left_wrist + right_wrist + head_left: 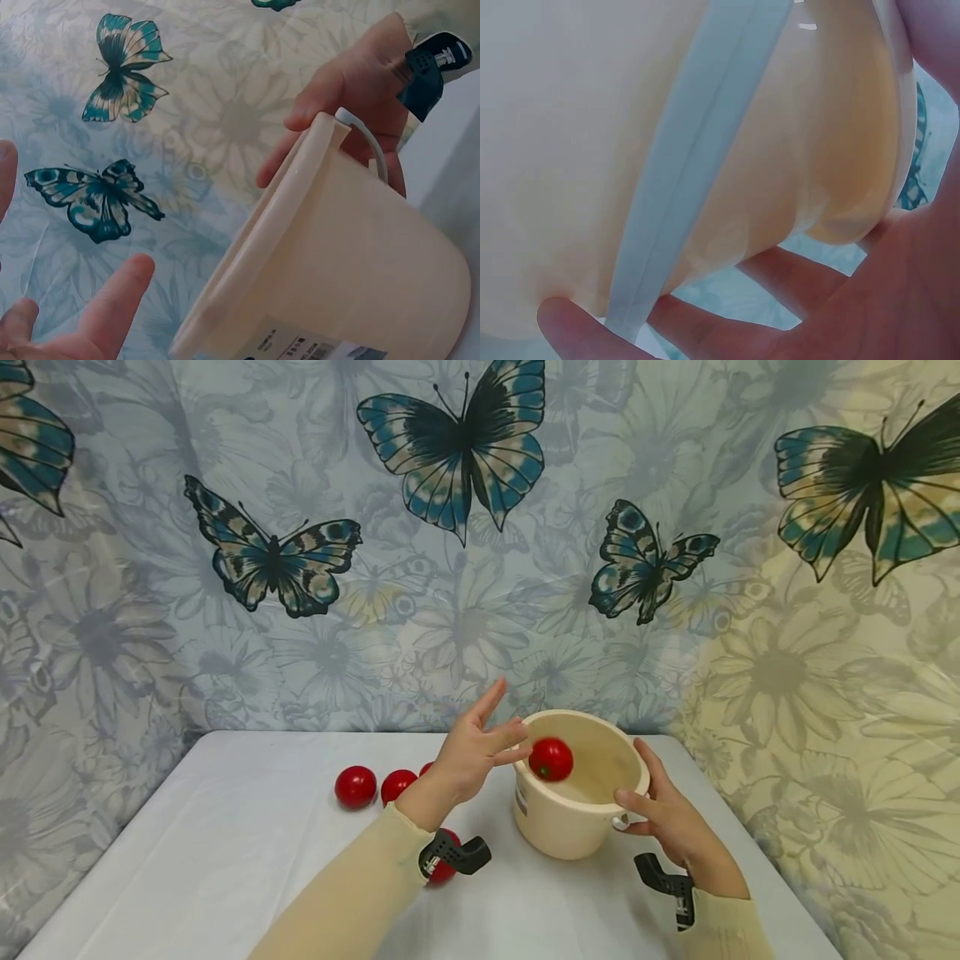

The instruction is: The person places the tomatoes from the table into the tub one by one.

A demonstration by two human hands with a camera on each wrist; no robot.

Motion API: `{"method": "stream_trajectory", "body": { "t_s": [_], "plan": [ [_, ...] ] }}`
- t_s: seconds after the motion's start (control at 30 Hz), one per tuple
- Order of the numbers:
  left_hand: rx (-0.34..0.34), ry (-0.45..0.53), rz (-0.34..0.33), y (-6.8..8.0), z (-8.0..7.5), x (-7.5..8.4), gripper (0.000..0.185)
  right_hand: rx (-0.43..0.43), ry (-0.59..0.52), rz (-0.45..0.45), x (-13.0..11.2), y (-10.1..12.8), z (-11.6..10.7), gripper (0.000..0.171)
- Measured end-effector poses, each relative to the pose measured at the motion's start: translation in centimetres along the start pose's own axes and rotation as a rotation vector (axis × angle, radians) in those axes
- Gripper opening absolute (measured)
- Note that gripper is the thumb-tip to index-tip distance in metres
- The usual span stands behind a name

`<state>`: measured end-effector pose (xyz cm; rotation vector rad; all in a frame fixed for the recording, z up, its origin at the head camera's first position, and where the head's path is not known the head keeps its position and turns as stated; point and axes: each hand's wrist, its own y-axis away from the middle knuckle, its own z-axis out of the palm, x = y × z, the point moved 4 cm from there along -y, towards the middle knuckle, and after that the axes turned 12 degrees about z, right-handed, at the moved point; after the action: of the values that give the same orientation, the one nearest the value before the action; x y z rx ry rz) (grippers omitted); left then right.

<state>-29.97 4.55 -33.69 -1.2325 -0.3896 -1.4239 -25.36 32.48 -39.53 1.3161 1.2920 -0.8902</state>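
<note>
A cream plastic bucket [562, 833] tilts with its mouth toward the left and the person. My right hand [678, 820] grips its right side, thumb at the rim and fingers around the outer wall, near the white bail handle [694, 161]. At the mouth's left part a shiny red tomato [551, 759] with a green spot appears slightly blurred, apparently in mid-air. Close to its left is my left hand [467, 762], fingers spread and extended, with nothing gripped. In the left wrist view a label [300, 343] shows on the bucket's wall.
Several more red tomatoes lie on the white-covered table [187, 852]: one at the left [356, 787], others partly behind my left hand and wrist, including a nearer tomato [447, 868]. A butterfly-patterned cloth [465, 610] hangs behind the table. Both wrists wear black camera mounts.
</note>
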Motion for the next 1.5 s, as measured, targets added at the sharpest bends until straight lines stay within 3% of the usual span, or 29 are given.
{"method": "stream_trajectory", "body": {
  "t_s": [0.27,0.47,0.53,0.73,0.9,1.07,1.23,1.5],
  "plan": [
    [-0.088,0.093,-0.065,0.8,-1.5,0.3,0.085,0.017,0.008,0.005,0.1,0.1,0.0,0.098],
    [-0.146,0.015,-0.061,1.7,-3.5,0.8,0.099,0.010,0.000,0.008,0.1,0.1,0.1,0.098],
    [-0.175,-0.065,-0.059,2.1,-4.4,1.3,0.104,0.007,-0.004,0.005,0.1,0.1,0.1,0.098],
    [-0.295,-0.490,-0.005,3.6,-7.8,3.6,0.106,0.005,0.000,-0.004,0.1,0.1,0.1,0.097],
    [-0.333,-0.765,0.023,4.9,-10.6,5.6,0.111,0.001,0.000,-0.008,0.2,0.0,0.2,0.097],
    [-0.325,-0.895,0.038,6.5,-14.0,7.5,0.112,0.000,-0.002,-0.012,0.1,0.0,0.2,0.097],
    [-0.296,-0.949,0.003,8.2,-17.6,9.0,0.112,0.001,-0.008,-0.020,0.1,-0.1,0.1,0.096],
    [-0.229,-0.850,-0.053,11.1,-22.0,9.3,0.108,-0.002,-0.017,-0.021,0.2,-0.1,0.1,0.096]
  ]
}}
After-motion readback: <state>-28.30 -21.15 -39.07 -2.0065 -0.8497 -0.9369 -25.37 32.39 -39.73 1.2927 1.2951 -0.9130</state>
